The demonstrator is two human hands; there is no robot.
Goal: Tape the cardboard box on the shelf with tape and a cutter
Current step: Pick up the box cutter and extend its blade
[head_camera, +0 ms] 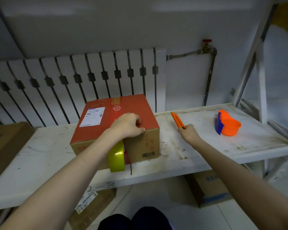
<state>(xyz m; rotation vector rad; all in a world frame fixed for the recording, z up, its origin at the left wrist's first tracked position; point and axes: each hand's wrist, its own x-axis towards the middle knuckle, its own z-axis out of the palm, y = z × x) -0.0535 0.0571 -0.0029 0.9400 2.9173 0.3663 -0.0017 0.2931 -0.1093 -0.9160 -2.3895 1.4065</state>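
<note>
The cardboard box (96,123) sits on the shelf (198,146), red lid closed. The left hand (126,125) rests on the lid's near edge with fingers curled; I can't tell whether it pins a tape end. The yellow tape roll (116,156) hangs under that wrist against the box front. The right hand (189,133) grips the orange cutter (177,120) low over the shelf, either being picked up or put down. I'd keep the box pinned and the cutter's tip pointed away from those knuckles.

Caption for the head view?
Left hand holds the cardboard box on the shelf; right hand grips the orange cutter.
</note>
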